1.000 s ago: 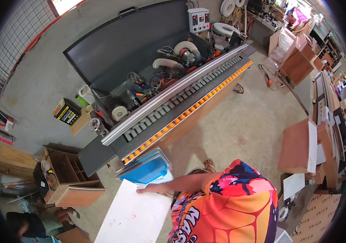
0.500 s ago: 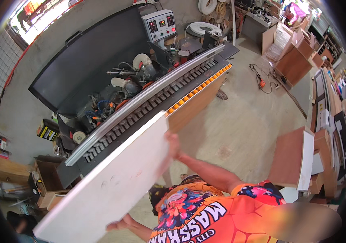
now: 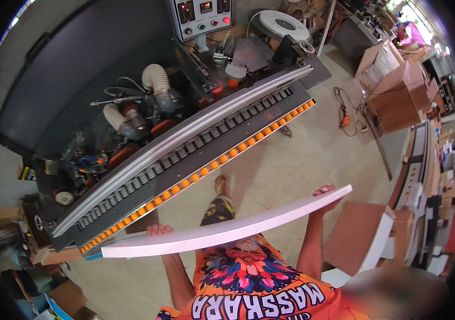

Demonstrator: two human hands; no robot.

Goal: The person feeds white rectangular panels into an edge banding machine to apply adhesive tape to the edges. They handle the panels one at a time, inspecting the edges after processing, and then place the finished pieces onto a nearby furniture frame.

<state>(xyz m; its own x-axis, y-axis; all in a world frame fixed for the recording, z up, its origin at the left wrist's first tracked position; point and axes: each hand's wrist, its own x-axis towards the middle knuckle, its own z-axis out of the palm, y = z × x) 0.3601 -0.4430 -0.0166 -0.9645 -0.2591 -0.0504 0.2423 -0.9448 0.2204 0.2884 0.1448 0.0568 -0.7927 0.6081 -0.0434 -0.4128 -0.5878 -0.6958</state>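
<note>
Head view, L to R pls. What's far L?

Dark cover (image 3: 67,69) of the edge bander (image 3: 230,137), tipped up, prob. so the works are reachable. Next, ribbed hoses (image 3: 155,81) arch over it, presumably for dust.

L hand?

L hand (image 3: 160,229): fingers hooked over the far side of the white panel (image 3: 233,232), near its L end. Thumb hidden, can't tell where it presses.

And the panel?

Held up btwn the orange shirt (image 3: 249,274) and the bander's orange rollers (image 3: 204,171), seen nearly edge-on. Touching the rollers? Can't tell at the L end.

Why rollers there?

They line the near edge, likely so flat stock slides easily.

Control box (image 3: 204,32)?

Up on a post, prob. for quick reach. White reel (image 3: 291,35) lies flat farther R, maybe to unwind w/o snagging.

R hand?

R hand (image 3: 323,190) is wrapped round near the R end, fingertips over the far side. Wide grip prob. = balance, b/c the board's long.

Far R?

Brown-and-white cabinet box (image 3: 355,234), apart from the panel.
</note>
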